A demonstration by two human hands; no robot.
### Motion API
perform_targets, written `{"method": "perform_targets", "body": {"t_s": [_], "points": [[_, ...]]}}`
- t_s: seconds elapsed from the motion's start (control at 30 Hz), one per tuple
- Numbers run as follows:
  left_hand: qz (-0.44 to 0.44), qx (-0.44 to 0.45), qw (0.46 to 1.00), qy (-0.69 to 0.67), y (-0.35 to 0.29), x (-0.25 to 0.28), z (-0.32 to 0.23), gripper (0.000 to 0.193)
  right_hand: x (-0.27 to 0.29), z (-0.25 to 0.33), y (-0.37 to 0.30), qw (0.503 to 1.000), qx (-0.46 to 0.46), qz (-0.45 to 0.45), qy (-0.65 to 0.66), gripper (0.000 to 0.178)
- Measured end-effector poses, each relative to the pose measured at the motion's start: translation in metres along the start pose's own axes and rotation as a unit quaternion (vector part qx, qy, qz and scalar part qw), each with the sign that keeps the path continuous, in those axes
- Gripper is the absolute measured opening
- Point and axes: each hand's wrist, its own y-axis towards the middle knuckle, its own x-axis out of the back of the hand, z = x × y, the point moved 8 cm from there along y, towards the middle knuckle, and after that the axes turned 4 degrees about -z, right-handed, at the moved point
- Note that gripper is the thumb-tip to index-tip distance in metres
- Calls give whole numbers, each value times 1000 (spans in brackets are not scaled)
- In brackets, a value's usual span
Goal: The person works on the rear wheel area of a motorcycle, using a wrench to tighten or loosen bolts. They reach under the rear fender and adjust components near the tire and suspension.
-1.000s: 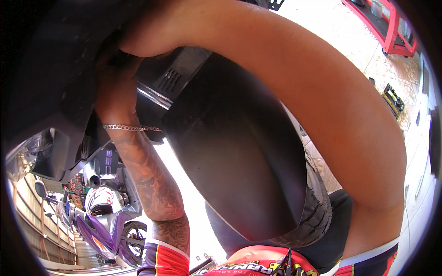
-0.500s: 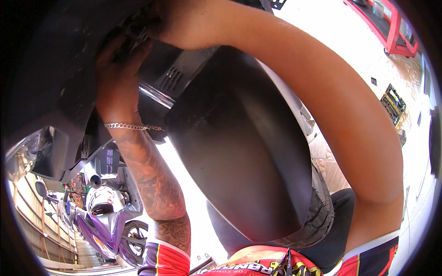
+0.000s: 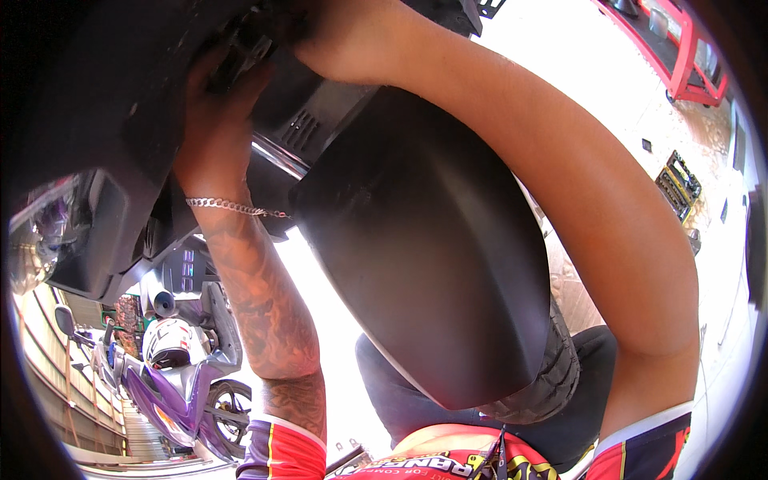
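A motorcycle's black front fender (image 3: pixel 424 240) fills the middle, with its treaded tire (image 3: pixel 544 384) showing below it. Both arms reach up past it into the dark underside of the black bodywork (image 3: pixel 96 120). My left hand (image 3: pixel 220 132), with a chain bracelet at the wrist, has thumb and fingers closed around a dark, partly shiny part (image 3: pixel 244 58) too shadowed to identify. Just right of that part is my right hand (image 3: pixel 340 44); its fingers vanish into shadow, so their grip is hidden. A chrome fork tube (image 3: pixel 278 155) lies between the left wrist and the fender.
A headlight (image 3: pixel 48 232) sits at the left. Behind it stands a purple motorcycle (image 3: pixel 172 392) with a white helmet (image 3: pixel 168 342) on it. On the floor at right lies an open tool case (image 3: pixel 678 186); a red cart (image 3: pixel 692 72) stands farther back.
The view has shifted slightly, and the fender appears turned a little. Both hands stay up at the same shadowed spot under the bodywork.
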Motion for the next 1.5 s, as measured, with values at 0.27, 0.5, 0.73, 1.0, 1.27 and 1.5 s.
{"method": "perform_targets", "body": {"t_s": [0.27,0.5,0.73,1.0,1.27,1.5], "points": [[61,-59,993,88,-11,1,16,58,-3,8,25,985,-73,140,69,22],[-38,-40,998,28,-35,30,-9,61,36,8,30,913,-300,149,232,24],[-69,28,997,-11,-56,39,-15,57,26,4,31,783,-478,129,376,27],[-118,-50,990,65,-57,32,-9,63,-40,-24,23,663,-536,122,509,31],[-127,-15,989,75,-69,27,-22,63,-51,-31,15,635,-565,156,503,28],[-106,2,992,67,-65,24,-14,66,-37,-25,31,792,-430,170,400,33]]}}
